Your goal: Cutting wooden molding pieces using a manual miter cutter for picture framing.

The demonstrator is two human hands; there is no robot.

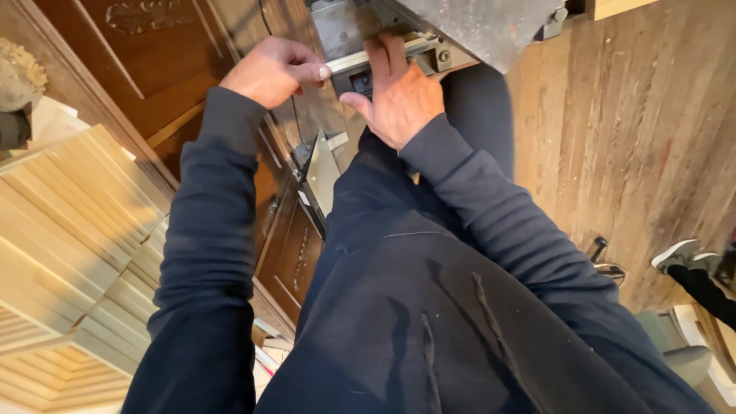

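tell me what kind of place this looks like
Probably a woodworking or carpentry shop. Both hands, left hand and right hand, work at a grey metal machine, with stacked pale wood panels, a dark carved wooden door and a worn plank floor around.

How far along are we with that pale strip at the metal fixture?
Done: the pale strip already lies across the grey metal fixture. In hand: the left hand pinches its near end, and the right hand presses fingers flat on it. Left: both hands are on it; whether it is fixed cannot be told. The carved dark wood panel sits beside them.
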